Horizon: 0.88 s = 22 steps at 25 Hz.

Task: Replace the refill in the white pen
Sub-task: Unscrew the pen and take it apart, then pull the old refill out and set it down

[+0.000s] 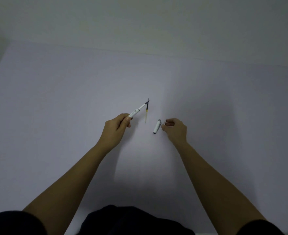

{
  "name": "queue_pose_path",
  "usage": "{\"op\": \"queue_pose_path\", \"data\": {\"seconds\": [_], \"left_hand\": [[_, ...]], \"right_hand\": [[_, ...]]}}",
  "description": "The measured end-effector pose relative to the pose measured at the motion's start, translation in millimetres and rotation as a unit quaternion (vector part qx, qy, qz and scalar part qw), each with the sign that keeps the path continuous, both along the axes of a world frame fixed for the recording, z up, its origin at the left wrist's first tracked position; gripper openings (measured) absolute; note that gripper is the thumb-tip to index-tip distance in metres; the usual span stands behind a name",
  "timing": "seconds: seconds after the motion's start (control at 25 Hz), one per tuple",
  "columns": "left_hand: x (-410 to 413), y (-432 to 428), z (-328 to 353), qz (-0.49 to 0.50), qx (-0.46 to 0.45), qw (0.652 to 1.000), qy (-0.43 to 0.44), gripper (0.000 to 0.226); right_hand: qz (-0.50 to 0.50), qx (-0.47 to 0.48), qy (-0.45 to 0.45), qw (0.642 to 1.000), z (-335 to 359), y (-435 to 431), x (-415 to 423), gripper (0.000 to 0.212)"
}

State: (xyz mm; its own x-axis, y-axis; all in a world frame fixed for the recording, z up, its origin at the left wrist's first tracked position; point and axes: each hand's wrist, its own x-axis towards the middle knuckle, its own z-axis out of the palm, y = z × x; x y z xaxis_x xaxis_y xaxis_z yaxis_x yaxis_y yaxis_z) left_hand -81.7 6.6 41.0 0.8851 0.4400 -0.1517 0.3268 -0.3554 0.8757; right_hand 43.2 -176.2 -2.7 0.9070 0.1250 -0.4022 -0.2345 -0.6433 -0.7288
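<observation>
Where dark sleeves (12, 223) frame the near edge of the pale table (55, 116), two bare forearms reach outward toward the white pen cap (157, 126), which lies alone on the table with nothing covering it. Just right of the cap, the right hand (175, 130) is curled, pinching a small dark piece too tiny to identify; left of the cap, the left hand (117, 127) grips the white pen (136, 111), its tip angled up and away. Beyond the cap, a yellow-banded refill (146, 112) lies on the table, its far end crossing the pen's tip.
</observation>
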Motion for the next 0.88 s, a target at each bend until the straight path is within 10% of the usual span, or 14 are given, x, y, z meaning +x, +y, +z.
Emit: {"op": "queue_pose_path", "data": {"seconds": [0.52, 0.88], "left_hand": [[1.5, -1.0, -4.4, 0.022, -0.018, 1.0, 0.004, 0.022], [11.9, -3.2, -10.0, -0.015, 0.003, 1.0, 0.008, 0.021]], "right_hand": [[0.011, -0.03, -0.068, 0.997, 0.8, 3.1, -3.0, 0.028], [0.089, 0.294, 0.049, 0.951, 53.9, 62.9, 17.9, 0.017]]}}
